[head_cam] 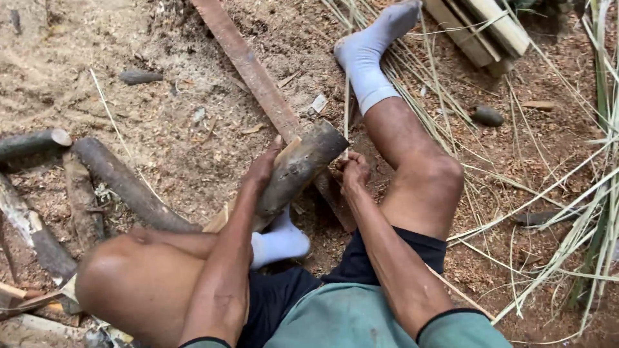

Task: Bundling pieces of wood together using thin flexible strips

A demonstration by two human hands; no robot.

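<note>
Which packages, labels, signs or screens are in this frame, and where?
None in view: no packaging, labels, signs or screens. Only bare ground with sawdust, logs, a long plank and bamboo strips; the left hand grips a dark log piece, the right hand closed beside it.

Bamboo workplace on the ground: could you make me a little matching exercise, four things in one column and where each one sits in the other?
Things:
1. left hand
2. right hand
3. dark stone
4. cut branches

Places:
A. lying on the dirt at the far left
B. on the upper side of the thick bamboo piece
C. on the ground right of the outstretched leg
D. closed in a fist at the bamboo piece's raised end

Pairs: 1-B, 2-D, 3-C, 4-A
</note>
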